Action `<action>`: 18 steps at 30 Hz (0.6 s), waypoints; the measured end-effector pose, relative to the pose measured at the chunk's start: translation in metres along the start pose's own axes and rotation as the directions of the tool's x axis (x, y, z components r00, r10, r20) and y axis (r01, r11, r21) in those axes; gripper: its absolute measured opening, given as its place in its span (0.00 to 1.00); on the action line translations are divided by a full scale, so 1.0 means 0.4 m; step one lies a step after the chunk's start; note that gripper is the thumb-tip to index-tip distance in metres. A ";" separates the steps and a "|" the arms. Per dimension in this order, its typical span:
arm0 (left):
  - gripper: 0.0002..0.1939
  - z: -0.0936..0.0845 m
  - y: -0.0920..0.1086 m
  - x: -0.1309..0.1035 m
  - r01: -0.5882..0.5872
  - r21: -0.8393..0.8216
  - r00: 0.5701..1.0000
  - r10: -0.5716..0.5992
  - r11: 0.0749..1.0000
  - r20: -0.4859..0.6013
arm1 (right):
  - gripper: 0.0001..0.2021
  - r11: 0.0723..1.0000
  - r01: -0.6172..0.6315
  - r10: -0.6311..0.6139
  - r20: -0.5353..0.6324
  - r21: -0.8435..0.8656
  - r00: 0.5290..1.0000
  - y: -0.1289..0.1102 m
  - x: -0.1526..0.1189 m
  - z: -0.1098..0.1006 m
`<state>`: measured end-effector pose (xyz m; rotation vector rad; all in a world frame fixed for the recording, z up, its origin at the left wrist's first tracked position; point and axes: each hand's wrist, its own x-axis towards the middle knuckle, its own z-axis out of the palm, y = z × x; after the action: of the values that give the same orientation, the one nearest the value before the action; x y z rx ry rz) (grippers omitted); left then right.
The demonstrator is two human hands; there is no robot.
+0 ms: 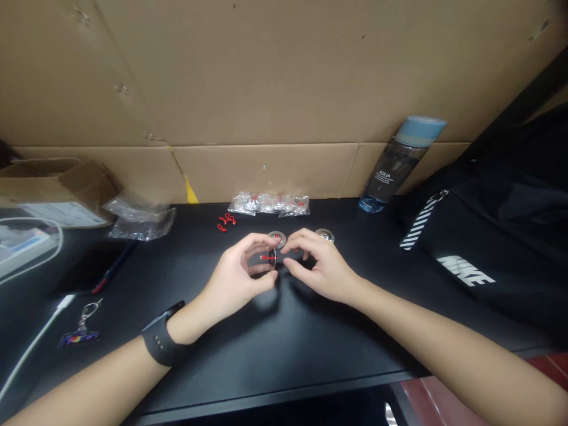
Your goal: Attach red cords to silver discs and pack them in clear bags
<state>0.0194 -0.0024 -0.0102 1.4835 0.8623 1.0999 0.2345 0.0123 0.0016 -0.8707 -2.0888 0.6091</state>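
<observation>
My left hand has its fingers and thumb closed on the rim of a thin round metal disc, held nearly edge-on above the desk. A short red cord loop passes through the disc's middle. Just to the right, my right hand is curved with thumb and fingers apart; nothing shows between them. Behind the hands lie a metal disc with a bit of red and another metal disc, partly covered by my fingers. Several loose red cord loops lie farther back on the left.
Clear plastic packets lie by the cardboard wall. A bottle with a blue cap and a black bag stand right. At left are a cardboard box, a plastic bag, a white cable and a keychain.
</observation>
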 end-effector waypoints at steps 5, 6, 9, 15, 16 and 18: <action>0.20 0.014 0.010 -0.013 -0.165 0.135 0.986 0.166 0.977 -0.002 | 0.05 0.986 -0.087 0.079 0.058 0.141 0.995 -0.005 0.000 0.006; 0.20 0.015 0.010 -0.013 -0.188 0.169 0.981 0.192 0.968 -0.008 | 0.05 0.981 -0.099 0.090 0.061 0.168 0.994 -0.006 0.000 0.008; 0.21 0.013 0.008 -0.012 -0.227 0.221 0.973 0.232 0.948 0.004 | 0.04 0.965 -0.137 0.130 0.047 0.224 0.990 -0.008 -0.001 0.014; 0.22 0.014 0.011 -0.015 -0.250 0.255 0.968 0.247 0.934 0.043 | 0.03 0.935 -0.181 0.172 0.055 0.306 0.984 -0.013 -0.002 0.018; 0.22 0.015 0.013 -0.016 -0.253 0.276 0.967 0.250 0.927 0.046 | 0.03 0.937 -0.175 0.166 0.054 0.304 0.985 -0.014 -0.002 0.016; 0.22 0.017 0.017 -0.018 -0.259 0.307 0.965 0.256 0.916 0.050 | 0.03 0.943 -0.168 0.162 0.044 0.288 0.986 -0.017 0.001 0.010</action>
<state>0.0232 -0.0123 -0.0052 1.9072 0.8801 1.1860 0.2286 0.0075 0.0041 -0.8753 -1.8915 0.9914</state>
